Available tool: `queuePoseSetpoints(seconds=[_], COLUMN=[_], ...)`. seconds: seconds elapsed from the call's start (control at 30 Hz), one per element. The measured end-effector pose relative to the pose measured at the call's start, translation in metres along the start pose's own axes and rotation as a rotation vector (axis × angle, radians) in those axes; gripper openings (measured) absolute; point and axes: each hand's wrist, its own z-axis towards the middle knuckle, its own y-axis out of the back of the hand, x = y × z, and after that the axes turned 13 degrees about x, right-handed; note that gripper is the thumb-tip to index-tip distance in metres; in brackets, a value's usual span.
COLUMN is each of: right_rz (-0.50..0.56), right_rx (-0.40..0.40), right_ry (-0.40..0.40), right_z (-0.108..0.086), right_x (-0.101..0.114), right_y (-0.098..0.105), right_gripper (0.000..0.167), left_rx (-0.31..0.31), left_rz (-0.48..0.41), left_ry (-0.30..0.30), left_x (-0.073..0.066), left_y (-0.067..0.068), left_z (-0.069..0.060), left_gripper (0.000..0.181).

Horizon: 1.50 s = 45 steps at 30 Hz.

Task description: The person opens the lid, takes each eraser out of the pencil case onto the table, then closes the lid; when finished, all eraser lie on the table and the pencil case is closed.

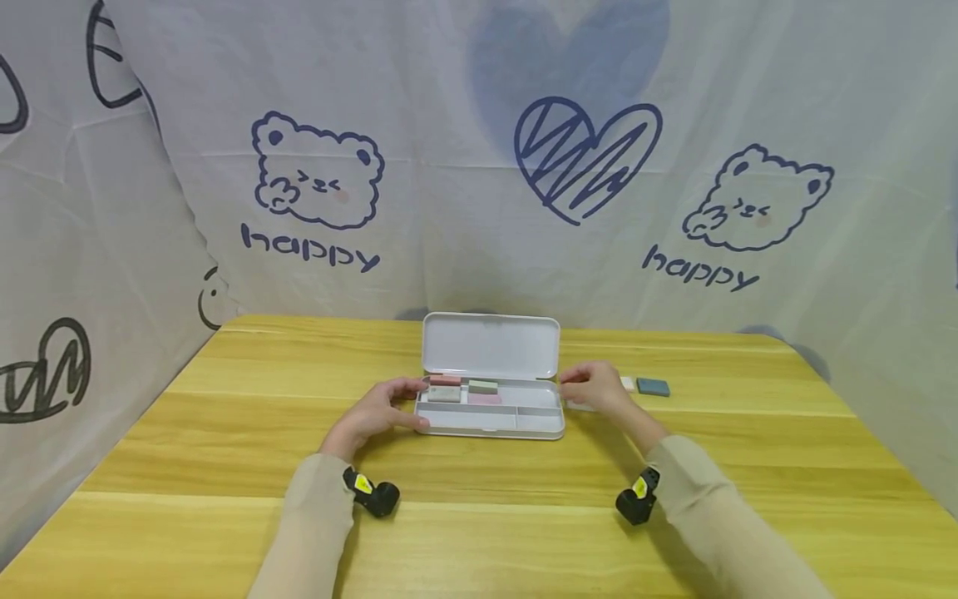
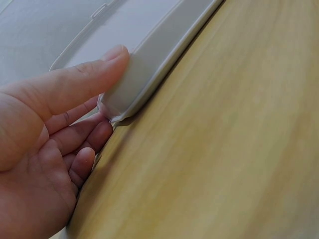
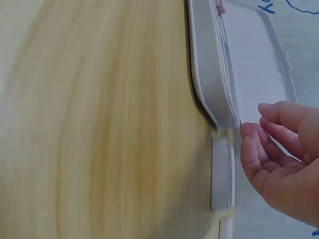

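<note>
A white pencil case (image 1: 465, 416) stands with its lid (image 1: 491, 344) raised. Its back compartment holds several small eraser-like blocks: a red one (image 1: 445, 380), a grey one (image 1: 445, 394), a green one (image 1: 482, 387) and a pale pink one (image 1: 485, 399). My left hand (image 1: 377, 413) grips the case's left end, thumb over the front corner and fingers around the side. At the right end, my right hand (image 1: 596, 387) is loosely curled, fingertips beside the back corner. Nothing shows between its fingers (image 3: 249, 149); whether they touch the case is unclear.
Close by the case's right end lies a white block (image 3: 222, 174), partly hidden by my right hand in the head view. Farther right are another white block (image 1: 627, 383) and a blue block (image 1: 654, 387). A printed cloth (image 1: 449, 208) hangs behind the wooden table (image 1: 479, 532).
</note>
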Motion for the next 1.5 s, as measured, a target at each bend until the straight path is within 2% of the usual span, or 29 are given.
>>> queuePoseSetpoints(seconds=[0.13, 0.37, 0.7, 0.93, 1.17, 1.5], right_rz=[0.005, -0.049, 0.004, 0.024, 0.047, 0.025], right_rx=[0.017, 0.028, 0.084, 0.119, 0.144, 0.160], right_ry=[0.008, 0.026, 0.092, 0.117, 0.142, 0.147], right_z=[0.004, 0.011, 0.018, 0.021, 0.026, 0.032], right_x=[0.007, 0.018, 0.028, 0.027, 0.022, 0.016], right_y=[-0.009, -0.022, -0.040, -0.047, -0.051, -0.058], right_gripper=[0.020, 0.016, 0.017, 0.018, 0.021, 0.022], left_rx=[0.003, 0.004, 0.009, -0.011, -0.014, -0.014], left_rz=[-0.009, -0.014, -0.014, 0.034, -0.004, 0.023], left_ry=[-0.004, 0.001, -0.015, 0.000, 0.007, 0.009], left_x=[0.000, -0.001, -0.005, -0.002, -0.002, -0.001], left_y=[0.000, -0.001, -0.001, -0.001, -0.002, -0.001], left_z=[0.001, 0.001, -0.003, -0.002, -0.001, -0.001], left_gripper=[0.058, 0.057, 0.060, 0.062, 0.061, 0.060])
